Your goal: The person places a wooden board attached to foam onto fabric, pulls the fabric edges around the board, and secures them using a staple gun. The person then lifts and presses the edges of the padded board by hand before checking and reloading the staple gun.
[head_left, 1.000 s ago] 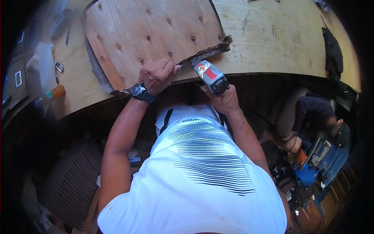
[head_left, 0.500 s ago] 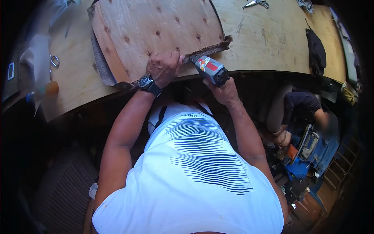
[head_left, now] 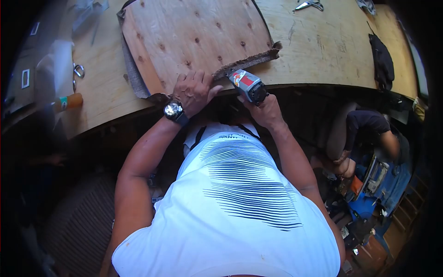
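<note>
At upper centre, we held our left hand (head_left: 193, 91) palm down, fingers loosely spread and thumb out, over the near edge of a pale, dark-spotted wooden board (head_left: 203, 32) edged with frayed brown cloth (head_left: 249, 62), our right hand (head_left: 265, 111) gripping a grey-and-red tool (head_left: 248, 84) against that edge.

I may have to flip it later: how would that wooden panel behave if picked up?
The wooden panel would probably stay stiff, since it lies as a flat, knotted sheet. The brown fabric along its near edge would likely flop, as it juts crumpled past the right corner.
</note>
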Motion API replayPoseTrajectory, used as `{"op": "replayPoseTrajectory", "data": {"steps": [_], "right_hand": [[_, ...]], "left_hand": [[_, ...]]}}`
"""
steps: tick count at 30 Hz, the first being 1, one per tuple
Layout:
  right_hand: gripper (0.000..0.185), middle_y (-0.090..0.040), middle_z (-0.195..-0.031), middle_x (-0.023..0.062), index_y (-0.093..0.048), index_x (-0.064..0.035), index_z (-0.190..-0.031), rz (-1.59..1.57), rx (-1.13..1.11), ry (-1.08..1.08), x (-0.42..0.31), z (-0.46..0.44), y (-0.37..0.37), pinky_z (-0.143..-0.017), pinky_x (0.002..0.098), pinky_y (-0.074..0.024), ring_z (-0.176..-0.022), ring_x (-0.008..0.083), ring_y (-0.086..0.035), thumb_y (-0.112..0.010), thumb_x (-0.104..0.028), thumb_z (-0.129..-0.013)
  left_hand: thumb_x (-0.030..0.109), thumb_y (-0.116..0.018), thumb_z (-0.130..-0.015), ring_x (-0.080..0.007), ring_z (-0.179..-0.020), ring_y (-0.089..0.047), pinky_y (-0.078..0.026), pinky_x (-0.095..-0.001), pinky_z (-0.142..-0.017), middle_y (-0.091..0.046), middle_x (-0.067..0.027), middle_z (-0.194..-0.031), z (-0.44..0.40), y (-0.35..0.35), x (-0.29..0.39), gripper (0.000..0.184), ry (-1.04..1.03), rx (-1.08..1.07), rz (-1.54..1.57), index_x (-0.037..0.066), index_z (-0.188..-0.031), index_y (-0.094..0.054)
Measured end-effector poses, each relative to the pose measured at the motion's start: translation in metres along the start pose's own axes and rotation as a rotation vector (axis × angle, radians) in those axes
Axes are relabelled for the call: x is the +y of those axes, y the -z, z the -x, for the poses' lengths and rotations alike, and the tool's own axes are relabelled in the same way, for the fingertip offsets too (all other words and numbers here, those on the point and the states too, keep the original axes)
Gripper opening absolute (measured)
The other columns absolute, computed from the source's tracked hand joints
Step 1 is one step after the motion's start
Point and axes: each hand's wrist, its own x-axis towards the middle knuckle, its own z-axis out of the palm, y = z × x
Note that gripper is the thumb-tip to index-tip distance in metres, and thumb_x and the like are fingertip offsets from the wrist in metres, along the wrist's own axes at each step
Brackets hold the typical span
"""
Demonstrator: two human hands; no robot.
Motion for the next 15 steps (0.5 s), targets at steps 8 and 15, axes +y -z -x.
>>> {"op": "replayPoseTrajectory", "data": {"steps": [8,15], "right_hand": [[0.028,-0.075,-0.081,0.0134,-0.074,-0.0025,-0.102,0.036,-0.038,-0.051,0.0,0.002,0.003,-0.061,0.0358,-0.0518,-0.064,0.0259,-0.069,-0.08,-0.025,-0.087],[0.028,-0.075,-0.08,0.0132,-0.074,-0.0019,-0.101,0.005,0.002,-0.029,0.012,-0.004,-0.004,-0.059,0.0349,-0.0513,-0.063,0.0247,-0.068,-0.081,-0.023,-0.086]], "left_hand": [[0.031,-0.067,-0.096,-0.0224,-0.053,-0.052,-0.043,-0.0359,-0.055,-0.051,-0.0027,-0.068,0.009,-0.003,-0.024,0.028,-0.128,-0.128,0.047,0.011,-0.078,-0.057],[0.027,-0.068,-0.093,-0.0219,-0.053,-0.054,-0.044,-0.0351,-0.052,-0.054,-0.0028,-0.069,0.006,-0.009,-0.032,0.021,-0.029,-0.154,0.202,0.014,-0.079,-0.058]]}}
